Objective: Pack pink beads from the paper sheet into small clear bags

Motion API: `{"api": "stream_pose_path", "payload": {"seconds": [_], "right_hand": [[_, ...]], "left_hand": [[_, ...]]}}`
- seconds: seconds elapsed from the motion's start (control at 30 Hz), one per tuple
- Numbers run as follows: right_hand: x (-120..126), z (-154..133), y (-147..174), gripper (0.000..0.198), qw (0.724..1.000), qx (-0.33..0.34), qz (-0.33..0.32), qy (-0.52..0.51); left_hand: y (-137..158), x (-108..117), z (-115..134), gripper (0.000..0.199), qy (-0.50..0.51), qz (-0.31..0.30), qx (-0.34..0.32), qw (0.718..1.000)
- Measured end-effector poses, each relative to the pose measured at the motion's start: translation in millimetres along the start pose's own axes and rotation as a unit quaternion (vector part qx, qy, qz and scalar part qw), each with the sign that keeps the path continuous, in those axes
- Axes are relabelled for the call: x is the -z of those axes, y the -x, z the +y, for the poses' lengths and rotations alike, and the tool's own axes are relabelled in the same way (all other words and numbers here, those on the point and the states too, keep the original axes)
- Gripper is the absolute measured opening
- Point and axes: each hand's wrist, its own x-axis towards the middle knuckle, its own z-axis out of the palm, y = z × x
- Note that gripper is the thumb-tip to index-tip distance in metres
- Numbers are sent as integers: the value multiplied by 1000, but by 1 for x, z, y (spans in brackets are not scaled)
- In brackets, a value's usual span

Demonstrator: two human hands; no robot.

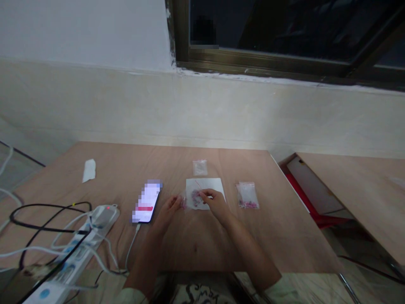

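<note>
A white sheet of paper [207, 183] lies on the wooden table, with a small cluster of pinkish-purple bits [195, 197] and a thin red line on it. Over the sheet, my right hand [217, 203] has thumb and forefinger pinched together at the cluster; whatever is between them is too small to make out. My left hand [169, 210] rests at the paper's left edge, its fingers closed on a small clear bag [183, 202] with pink contents, partly hidden by the fingers. Right of the paper lies a clear zip bag [248, 195] with pink-red beads along its bottom.
Behind the paper lies another clear bag [200, 167]. A lit phone [147, 202] with a charging cable is left of my left hand. A power strip [79, 249] with tangled cables fills the left front. A white scrap [89, 170] lies at the back left.
</note>
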Motion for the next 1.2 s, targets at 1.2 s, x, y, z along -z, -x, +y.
{"api": "stream_pose_path", "payload": {"seconds": [1.2], "right_hand": [[-12, 58, -15, 9, 940, 2, 56, 336]], "left_hand": [[-1, 2, -2, 22, 214, 17, 49, 975]]}}
